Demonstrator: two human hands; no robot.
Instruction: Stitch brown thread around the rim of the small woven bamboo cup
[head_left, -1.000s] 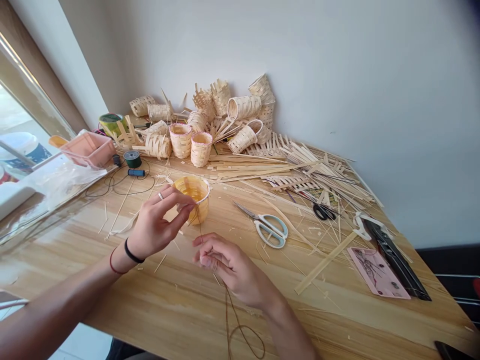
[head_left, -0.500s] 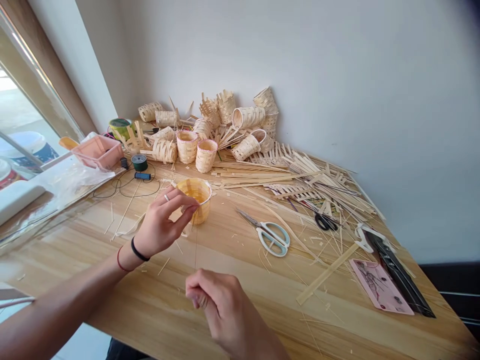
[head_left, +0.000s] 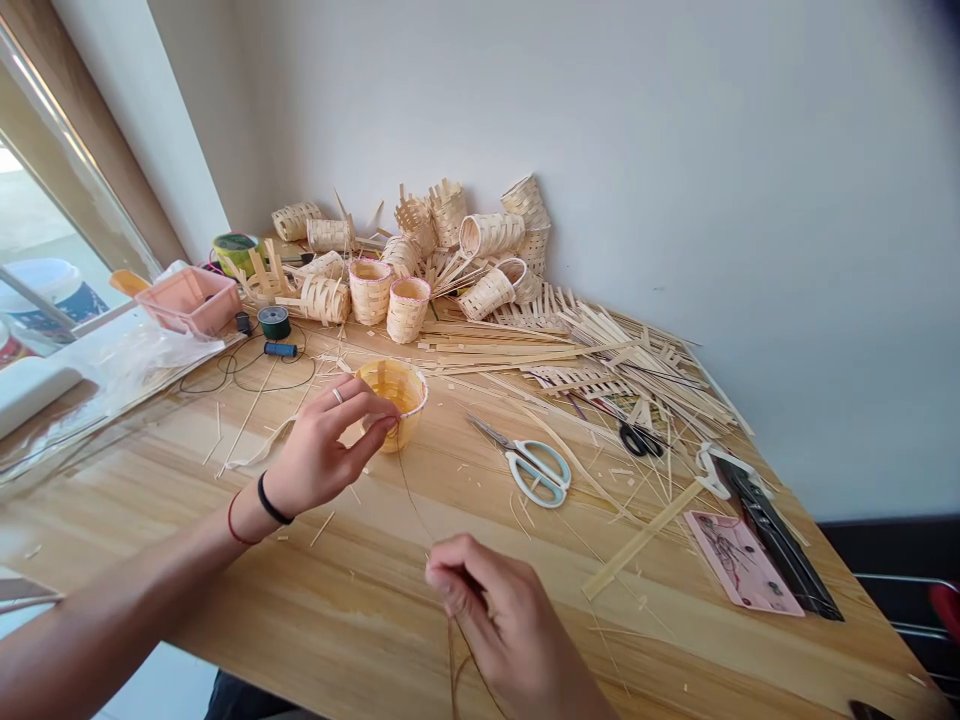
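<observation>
My left hand (head_left: 341, 425) pinches the near rim of a small yellow woven basket (head_left: 409, 430), which stands upright on the table with pale binding along part of its rim. A thin brown thread (head_left: 409, 490) runs from the rim at my left fingertips down to my right hand (head_left: 487, 600). That hand is closed, thumb against forefinger, with the thread in its grip and loose loops hanging below it. Whether a needle is also in those fingers is hidden. To the right lie scissors (head_left: 536, 470) with white and light-blue handles.
Several woven baskets (head_left: 409, 310) and bamboo strips (head_left: 525, 350) are heaped along the wall. Spools of thread (head_left: 274, 322) and a pink bin (head_left: 191, 305) are at left. A pink needle card (head_left: 739, 565) lies at right beside a black strip-like packet (head_left: 780, 540).
My right hand has moved rightward from below the basket, and the thread now slants toward it with loops visible beneath. My left hand stays at the rim. The view has shifted slightly.
</observation>
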